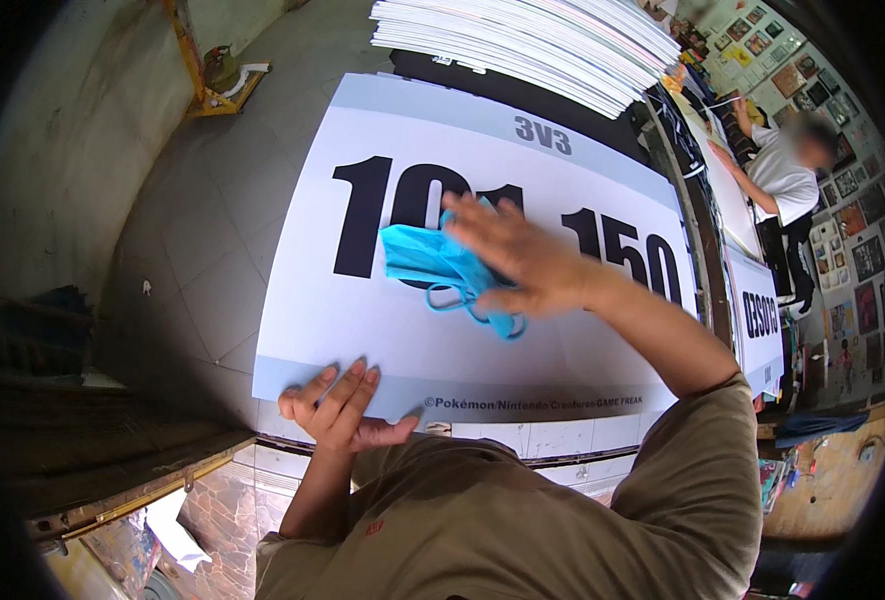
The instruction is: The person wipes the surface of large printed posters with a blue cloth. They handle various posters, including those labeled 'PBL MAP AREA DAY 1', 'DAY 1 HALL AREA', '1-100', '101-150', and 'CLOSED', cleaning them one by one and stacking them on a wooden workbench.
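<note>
A large white printed board (412, 330) with pale blue-grey bands and big black numerals lies flat before me. On its middle rests a crumpled light-blue cloth (416, 251), with thin looped cords beside it. My right hand (517, 259), blurred, is over the cloth's right part with its fingers spread; whether it touches the cloth or the board cannot be told. My left hand (345, 409) lies at the board's near left corner, fingers on the top face and the thumb along the near edge.
A tall stack of white sheets or boards (517, 37) stands beyond the board. At the right, a person in a white shirt (784, 172) is at another work surface. A printed sign (757, 315) lies nearer. A yellow metal frame (202, 97) stands at the far left.
</note>
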Motion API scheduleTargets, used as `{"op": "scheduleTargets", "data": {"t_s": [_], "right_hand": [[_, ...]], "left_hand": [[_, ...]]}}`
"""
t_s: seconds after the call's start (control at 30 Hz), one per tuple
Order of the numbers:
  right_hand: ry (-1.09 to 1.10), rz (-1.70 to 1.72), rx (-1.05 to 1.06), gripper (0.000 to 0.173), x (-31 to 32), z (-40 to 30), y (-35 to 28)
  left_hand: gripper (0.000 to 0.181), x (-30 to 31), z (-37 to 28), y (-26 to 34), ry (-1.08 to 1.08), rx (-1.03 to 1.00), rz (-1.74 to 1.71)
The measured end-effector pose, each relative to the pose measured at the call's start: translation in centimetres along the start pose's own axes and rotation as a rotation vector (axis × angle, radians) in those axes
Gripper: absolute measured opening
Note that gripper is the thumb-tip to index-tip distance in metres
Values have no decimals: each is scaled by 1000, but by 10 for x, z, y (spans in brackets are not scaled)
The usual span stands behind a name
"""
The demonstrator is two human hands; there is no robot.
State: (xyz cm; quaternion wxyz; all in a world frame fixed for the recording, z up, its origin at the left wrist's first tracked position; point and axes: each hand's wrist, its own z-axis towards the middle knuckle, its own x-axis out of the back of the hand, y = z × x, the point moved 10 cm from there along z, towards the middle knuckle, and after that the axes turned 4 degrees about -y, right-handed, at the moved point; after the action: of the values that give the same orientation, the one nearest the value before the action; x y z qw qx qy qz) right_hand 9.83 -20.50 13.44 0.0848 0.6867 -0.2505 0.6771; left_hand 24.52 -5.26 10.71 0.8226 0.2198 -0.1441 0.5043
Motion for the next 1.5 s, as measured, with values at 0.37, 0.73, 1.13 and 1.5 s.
{"op": "scheduleTargets", "data": {"t_s": [0.37,0.73,1.13,1.5], "right_hand": [[56,-145,17,55,-5,74,52],[-6,-167,172,55,-5,150,23],[49,-157,-185,62,0,224,136],[85,-181,161,61,-33,142,-50]], "left_hand": [[60,-5,-3,2,-82,-61,-5],[59,-6,-8,0,-155,52,-2],[63,-6,-3,1,-128,8,49],[68,0,-9,1,67,52,45]]}}
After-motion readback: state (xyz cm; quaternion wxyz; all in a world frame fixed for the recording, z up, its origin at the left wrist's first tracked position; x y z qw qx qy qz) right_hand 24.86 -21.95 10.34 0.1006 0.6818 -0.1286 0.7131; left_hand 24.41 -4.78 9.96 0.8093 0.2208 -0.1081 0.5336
